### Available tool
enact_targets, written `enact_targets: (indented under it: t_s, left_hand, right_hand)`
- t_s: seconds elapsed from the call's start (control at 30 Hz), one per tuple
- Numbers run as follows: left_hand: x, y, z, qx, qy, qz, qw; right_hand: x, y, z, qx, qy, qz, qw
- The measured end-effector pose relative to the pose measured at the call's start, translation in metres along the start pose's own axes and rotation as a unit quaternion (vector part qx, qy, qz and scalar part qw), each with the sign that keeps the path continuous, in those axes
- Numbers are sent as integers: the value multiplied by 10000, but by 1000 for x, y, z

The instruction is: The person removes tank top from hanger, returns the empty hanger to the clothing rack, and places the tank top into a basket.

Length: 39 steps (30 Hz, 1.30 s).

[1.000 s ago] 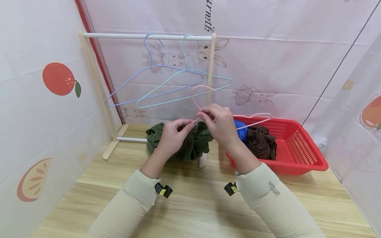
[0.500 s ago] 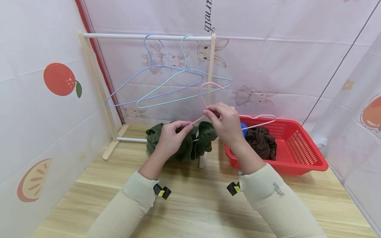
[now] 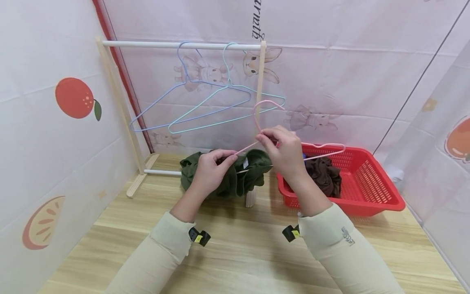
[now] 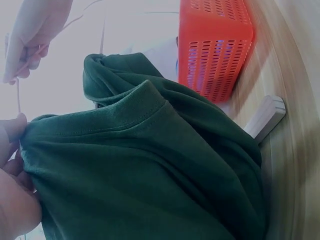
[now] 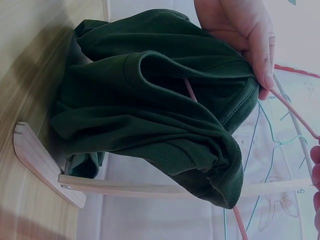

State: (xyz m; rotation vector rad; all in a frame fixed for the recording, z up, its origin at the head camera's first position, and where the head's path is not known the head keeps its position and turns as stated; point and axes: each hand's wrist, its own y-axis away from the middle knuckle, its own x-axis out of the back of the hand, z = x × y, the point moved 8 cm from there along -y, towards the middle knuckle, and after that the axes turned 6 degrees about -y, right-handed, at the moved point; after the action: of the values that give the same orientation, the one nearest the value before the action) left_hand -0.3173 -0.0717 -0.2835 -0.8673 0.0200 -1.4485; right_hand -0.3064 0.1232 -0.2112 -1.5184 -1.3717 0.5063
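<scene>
A dark green shirt (image 3: 235,184) hangs bunched below my hands, its ribbed collar showing in the right wrist view. Part of a pink hanger (image 3: 247,148) runs inside it; the cloth hides the rest. With thumb and fingers my left hand (image 3: 210,170) pinches the shirt's collar edge and the hanger arm beneath it. My right hand (image 3: 284,152) pinches the hanger just below its hook, which points up and right. The hanger's other end sticks out bare to the right, over a red basket (image 3: 382,179).
Behind stands a wooden rack with a white rail (image 3: 147,44). A blue hanger (image 3: 158,100) and a mint green hanger (image 3: 202,102) hang from it. Brown cloth (image 3: 323,175) and a bit of blue cloth lie in the basket. Printed fabric walls enclose the wooden table (image 3: 235,253).
My right hand has moved right and slightly up with the hanger, whose hook shifted the same way. The shirt's collar has opened wider around the hanger. My left hand has barely moved.
</scene>
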Motion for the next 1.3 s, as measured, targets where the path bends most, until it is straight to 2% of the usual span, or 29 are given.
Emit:
enact_targets:
  t_s: [0.5, 0.73, 0.93, 1.3]
  left_hand:
    - [3, 2, -2, -125, -218, 75, 9997]
    - [8, 1, -6, -168, -204, 192, 9995]
    - [12, 2, -13, -57, -165, 207, 9996]
    - [20, 3, -22, 192, 218, 368, 9989]
  right_hand:
    - [15, -1, 4, -75, 55, 226, 9997]
    - [25, -3, 6, -230, -16, 414, 9989]
    - [33, -2, 13, -497, -51, 516, 9974]
    - [43, 1, 27, -926, -13, 644, 9936]
